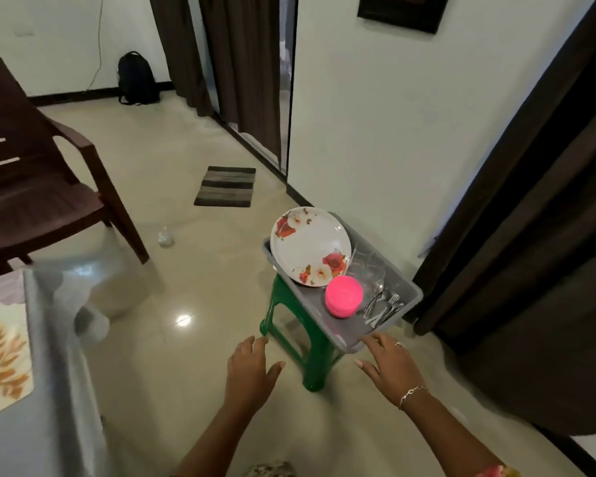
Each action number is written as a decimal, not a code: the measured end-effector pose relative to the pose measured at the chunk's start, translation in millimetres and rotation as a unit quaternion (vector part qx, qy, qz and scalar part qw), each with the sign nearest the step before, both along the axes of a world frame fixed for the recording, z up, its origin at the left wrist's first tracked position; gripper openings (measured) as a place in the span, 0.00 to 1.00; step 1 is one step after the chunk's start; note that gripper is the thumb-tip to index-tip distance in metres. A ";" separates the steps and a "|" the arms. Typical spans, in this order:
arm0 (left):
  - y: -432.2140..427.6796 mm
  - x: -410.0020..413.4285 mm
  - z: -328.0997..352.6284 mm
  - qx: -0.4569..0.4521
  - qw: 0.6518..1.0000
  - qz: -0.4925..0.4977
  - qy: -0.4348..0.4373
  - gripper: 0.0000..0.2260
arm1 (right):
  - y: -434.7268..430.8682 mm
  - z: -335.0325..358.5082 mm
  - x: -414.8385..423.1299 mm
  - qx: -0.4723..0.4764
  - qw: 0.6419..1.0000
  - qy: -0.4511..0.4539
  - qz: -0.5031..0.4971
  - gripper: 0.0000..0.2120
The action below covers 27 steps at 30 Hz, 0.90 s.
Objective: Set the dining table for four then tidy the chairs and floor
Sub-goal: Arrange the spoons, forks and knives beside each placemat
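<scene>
1. Sitting on a green stool (310, 359) by the wall, a grey tray (308, 301) is lying with its long axis running diagonally, from the near right to the far left.
2. A flowered plate (308, 246) is covering the tray's far end and overhanging its left rim. A stack of pink bowls (344, 296) is standing just in front of the plate.
3. The cutlery (382, 306) is lying along the tray's right side, with fork tines pointing away toward the wall and handles pointing back toward the person.
4. Clear glasses (365, 266) are lying beside the plate. They are hard to make out, and their number is not showing.
5. The left hand (252, 370) is hovering released, fingers spread, over the floor just beside the stool's near left leg and gripping nothing.
6. The right hand (391, 364) is reaching out flat with straight fingers toward the tray's near corner. Whether the fingertips are touching the rim is not showing.
7. The surface (49, 373) with a leaf-patterned placemat (0, 352) is being cut off by the left edge.
8. A brown chair (42, 194) is standing further back on the left, also partly cut off.
9. Open floor is lying between the surface and the stool, while a dark curtain (530, 235) is hanging close on the tray's right.
10. A small pale object (165, 237) is lying on the floor near the chair's leg, too blurred to identify.
</scene>
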<state>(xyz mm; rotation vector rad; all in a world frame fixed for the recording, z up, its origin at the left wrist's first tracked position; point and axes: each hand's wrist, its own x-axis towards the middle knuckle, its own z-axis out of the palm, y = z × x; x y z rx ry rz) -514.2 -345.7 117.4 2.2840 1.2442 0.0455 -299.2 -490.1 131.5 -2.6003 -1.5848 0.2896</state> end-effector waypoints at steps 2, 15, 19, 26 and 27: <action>3.8 23.7 1.7 -0.001 1.000 -0.016 0.001 0.26 | 2.3 -2.4 20.3 0.016 0.999 0.036 -0.014 0.29; 100.9 201.2 -21.4 -0.046 0.990 -0.128 0.029 0.23 | 52.3 -38.2 152.0 -0.054 0.982 0.110 -0.143 0.22; 139.8 238.4 -30.6 -0.062 0.984 -0.164 0.040 0.23 | 84.4 -53.2 174.9 -0.088 0.967 0.161 -0.177 0.15; 184.1 265.4 -84.4 -0.071 0.934 -0.311 0.161 0.14 | 135.5 -112.5 156.7 -0.189 0.897 0.338 -0.211 0.12; 187.4 267.3 -94.0 -0.062 0.919 -0.345 0.180 0.14 | 139.0 -124.5 152.6 -0.203 0.884 0.360 -0.219 0.12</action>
